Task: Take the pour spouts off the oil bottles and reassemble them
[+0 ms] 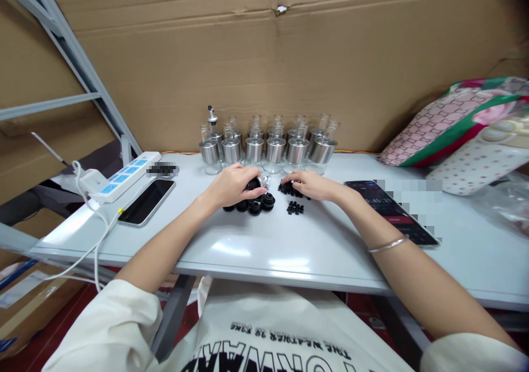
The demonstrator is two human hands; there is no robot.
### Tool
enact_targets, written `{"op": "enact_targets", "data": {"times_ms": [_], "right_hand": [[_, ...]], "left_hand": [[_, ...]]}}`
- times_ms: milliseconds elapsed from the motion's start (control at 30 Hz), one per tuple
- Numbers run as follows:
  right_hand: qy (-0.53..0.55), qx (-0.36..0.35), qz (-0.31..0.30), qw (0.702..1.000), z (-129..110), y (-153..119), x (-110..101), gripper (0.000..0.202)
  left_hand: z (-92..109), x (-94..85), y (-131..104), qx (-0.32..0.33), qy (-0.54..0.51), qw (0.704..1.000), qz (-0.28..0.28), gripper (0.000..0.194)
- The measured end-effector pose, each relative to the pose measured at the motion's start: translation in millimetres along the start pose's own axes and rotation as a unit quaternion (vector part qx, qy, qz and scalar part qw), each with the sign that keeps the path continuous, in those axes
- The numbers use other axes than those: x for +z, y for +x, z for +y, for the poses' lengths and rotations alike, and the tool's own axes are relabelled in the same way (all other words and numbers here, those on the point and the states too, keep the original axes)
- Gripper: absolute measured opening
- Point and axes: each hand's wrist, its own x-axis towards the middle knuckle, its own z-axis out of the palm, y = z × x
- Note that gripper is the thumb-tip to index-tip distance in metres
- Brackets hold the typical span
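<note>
Left hand [236, 184]: closed round ribbed black rubbery stopper [252, 184]. Right hand [312, 185], three o'clock: picking among small black plastic pieces [289, 189], grip unclear.

Phone [147, 202] nr pwr strip [128, 178] — tablet [388, 211] on R

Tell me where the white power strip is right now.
In the head view, the white power strip lies on the table at far left, beside the dark-screened phone.

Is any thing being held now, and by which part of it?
The left hand holds a stopper, seemingly around its black ribbed part. The right hand is at small black pieces; whether it grips one cannot be told.
</note>
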Motion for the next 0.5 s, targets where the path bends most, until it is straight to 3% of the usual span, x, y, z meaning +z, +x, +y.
{"op": "enact_targets", "data": {"times_ms": [267, 500], "right_hand": [[0.029, 0.033, 0.011, 0.999, 10, -6, -10, 0.053], [0.003, 0.072, -0.034, 0.997, 23, -10, -12, 0.055]], "left_hand": [[0, -0.1, 0, 0.008, -0.004, 1.000, 0.008, 0.044], [1, 0.0, 1, 0.010, -0.005, 1.000, 0.004, 0.042]]}}
